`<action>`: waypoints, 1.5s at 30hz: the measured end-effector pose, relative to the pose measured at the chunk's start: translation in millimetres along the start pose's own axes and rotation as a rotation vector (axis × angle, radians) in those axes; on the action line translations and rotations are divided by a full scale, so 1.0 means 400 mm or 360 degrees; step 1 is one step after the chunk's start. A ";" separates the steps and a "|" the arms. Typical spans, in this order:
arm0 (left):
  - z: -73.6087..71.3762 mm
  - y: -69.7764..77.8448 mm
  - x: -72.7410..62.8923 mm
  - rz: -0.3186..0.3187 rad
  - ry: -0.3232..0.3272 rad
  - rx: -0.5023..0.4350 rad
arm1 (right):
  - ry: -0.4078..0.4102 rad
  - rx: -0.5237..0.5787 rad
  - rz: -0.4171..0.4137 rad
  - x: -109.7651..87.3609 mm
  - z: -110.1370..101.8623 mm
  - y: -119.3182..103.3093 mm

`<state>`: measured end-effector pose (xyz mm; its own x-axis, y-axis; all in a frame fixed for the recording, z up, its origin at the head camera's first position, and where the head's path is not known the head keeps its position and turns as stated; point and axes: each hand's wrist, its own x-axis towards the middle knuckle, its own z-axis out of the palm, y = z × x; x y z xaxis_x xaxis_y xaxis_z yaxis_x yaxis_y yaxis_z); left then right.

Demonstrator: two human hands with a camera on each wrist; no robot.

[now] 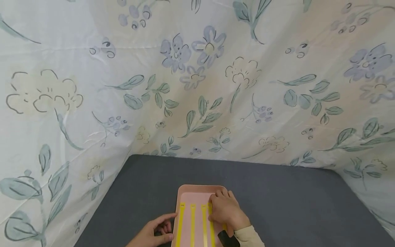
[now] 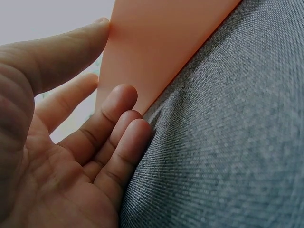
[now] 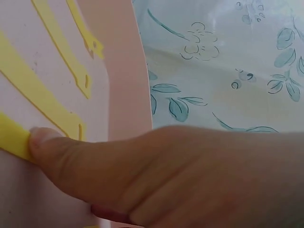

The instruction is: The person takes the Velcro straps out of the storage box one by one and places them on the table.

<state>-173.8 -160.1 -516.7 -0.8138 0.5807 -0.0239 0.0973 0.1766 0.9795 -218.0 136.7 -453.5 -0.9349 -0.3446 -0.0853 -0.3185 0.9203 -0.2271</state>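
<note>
A pink tray [image 1: 202, 188] holds several flat yellow cable-tie straps [image 1: 192, 223], laid lengthwise side by side, each with a slotted wider end toward the far side. My right hand [image 1: 226, 210] reaches over the tray's right side and pinches the rightmost uncovered strap [image 3: 13, 141] near its slotted end, thumb on top; its other fingers are mostly hidden. The thumb and index fingertip of my left hand [image 1: 155, 230] touch the tray's left outer wall [image 2: 152, 38], while its remaining fingers curl loosely beside it, close over the grey cloth.
Dark grey cloth [image 1: 148, 192] covers the table under the tray. A white floral curtain [image 1: 197, 103] rises behind the table and along both sides. A black device [image 1: 228, 239] sits at my right wrist, overlapping the tray's right edge in the head view.
</note>
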 end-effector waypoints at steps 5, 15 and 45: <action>0.004 0.003 -0.002 -0.0052 0.0006 -0.0045 | 0.0004 -0.0008 -0.0003 0.000 0.009 0.002; -0.012 0.024 0.025 0.0038 0.0028 0.0130 | 0.0138 -0.0005 -0.0066 0.019 -0.016 0.011; -0.003 0.018 0.002 -0.0030 0.0016 0.0073 | 0.0220 0.0662 -0.0312 0.045 0.000 0.046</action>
<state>-174.5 -159.5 -509.5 -0.8215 0.5687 -0.0402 0.1076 0.2238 0.9687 -240.6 147.5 -459.3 -0.8846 -0.4503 0.1211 -0.4273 0.6788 -0.5971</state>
